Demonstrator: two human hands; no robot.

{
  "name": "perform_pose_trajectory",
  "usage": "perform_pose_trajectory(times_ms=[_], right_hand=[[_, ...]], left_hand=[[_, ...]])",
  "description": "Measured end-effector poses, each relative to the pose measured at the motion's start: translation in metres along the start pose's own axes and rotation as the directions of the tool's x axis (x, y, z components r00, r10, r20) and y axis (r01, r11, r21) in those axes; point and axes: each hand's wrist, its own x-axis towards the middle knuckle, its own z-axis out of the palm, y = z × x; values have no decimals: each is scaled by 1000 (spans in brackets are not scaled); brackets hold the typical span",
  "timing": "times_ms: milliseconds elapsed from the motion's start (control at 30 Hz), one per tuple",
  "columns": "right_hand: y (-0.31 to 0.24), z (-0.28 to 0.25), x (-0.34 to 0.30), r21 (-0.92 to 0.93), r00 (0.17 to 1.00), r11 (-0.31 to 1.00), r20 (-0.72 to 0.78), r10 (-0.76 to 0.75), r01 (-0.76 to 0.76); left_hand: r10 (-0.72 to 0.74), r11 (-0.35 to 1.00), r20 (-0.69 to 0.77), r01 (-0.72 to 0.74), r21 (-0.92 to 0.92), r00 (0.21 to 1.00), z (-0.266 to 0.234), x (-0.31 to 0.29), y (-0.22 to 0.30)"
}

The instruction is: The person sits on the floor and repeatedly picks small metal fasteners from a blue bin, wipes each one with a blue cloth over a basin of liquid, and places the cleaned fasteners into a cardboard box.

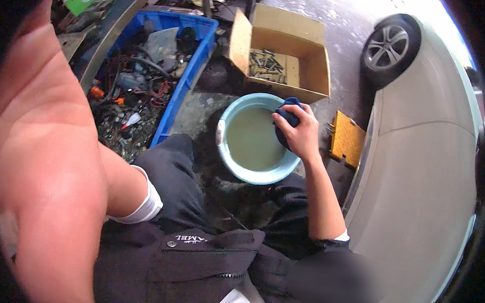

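My right hand (299, 129) is closed round a bunched dark blue cloth (286, 132) at the right rim of a light blue bucket (234, 163). Cloudy greenish water (253, 141) fills much of the bucket, which stands on the floor between my knees. Very close to the camera, my left hand (51, 129) takes up the left side of the view, palm side showing. Its fingertips run out of the picture, so whether it grips anything is hidden.
Beyond the bucket, an open cardboard box (312, 74) contains several metal bolts (267, 64). A blue crate (188, 91) of wires and scrap parts lies to the left. On the right are a yellow plate (347, 139) and a pale car (412, 184).
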Motion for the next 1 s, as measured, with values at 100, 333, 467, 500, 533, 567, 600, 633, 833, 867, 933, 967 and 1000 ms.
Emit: perform_pose_trajectory(times_ms=[100, 333, 467, 500, 533, 567, 600, 633, 833, 867, 933, 967, 1000], right_hand=[[-8, -5, 3, 72, 999, 997, 7, 37, -38], [-14, 1, -4, 54, 999, 998, 31, -28, 27], [-23, 11, -9, 31, 992, 999, 116, -44, 41], [-25, 16, -10, 41, 989, 998, 137, -52, 46], [-27, 23, -11, 58, 984, 997, 167, -61, 51], [-29, 27, -12, 65, 979, 996, 193, -66, 54], [-29, 29, -13, 48, 975, 997, 212, -72, 63], [-28, 33, -14, 32, 970, 997, 230, -78, 73], [-32, 49, -16, -34, 942, 996, 327, -71, 87], [-32, 50, -16, -37, 939, 996, 337, -70, 87], [-30, 53, -16, -49, 935, 992, 342, -92, 115], [-29, 54, -16, -55, 934, 990, 344, -102, 129], [-29, 53, -16, -53, 934, 991, 345, -96, 121]], left_hand=[[-58, 997, -14, 58, 57, 998, 2, -8, 8], [-567, 755, -41, 539, 373, 822, -14, -121, -45], [-940, 230, -88, 804, 548, 329, -81, -290, -97], [-964, 103, -132, 785, 611, 229, -100, -327, -106], [-958, 132, -111, 752, 645, 263, -118, -366, -110], [-961, 125, -107, 745, 656, 255, -124, -390, -114], [-971, 87, -101, 716, 692, 216, -123, -397, -118], [-980, 51, -96, 684, 728, 176, -121, -403, -121], [-993, 35, -44, 609, 793, 114, -118, -428, -139], [-992, 65, -16, 629, 775, 122, -113, -425, -142], [-990, 126, 56, 634, 763, 129, -110, -427, -151], [-988, 146, 84, 627, 765, 128, -109, -429, -153], [-985, 171, 116, 622, 764, 129, -104, -427, -155]])
